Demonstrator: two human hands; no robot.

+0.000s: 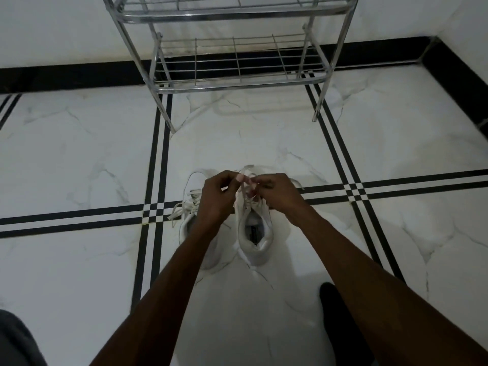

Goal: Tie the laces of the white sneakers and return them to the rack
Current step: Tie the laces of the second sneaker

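Both my hands, left hand (215,199) and right hand (277,192), fingers pinching the right sneaker (254,228) laces before the rack (232,83); left sneaker (188,220) untied, nothing racked.

Two white lace-up sneakers are set side by side, heels nearest: the right sneaker (254,233) with laces (248,180) raised, the left sneaker (195,225) with loose laces (182,207) trailing.
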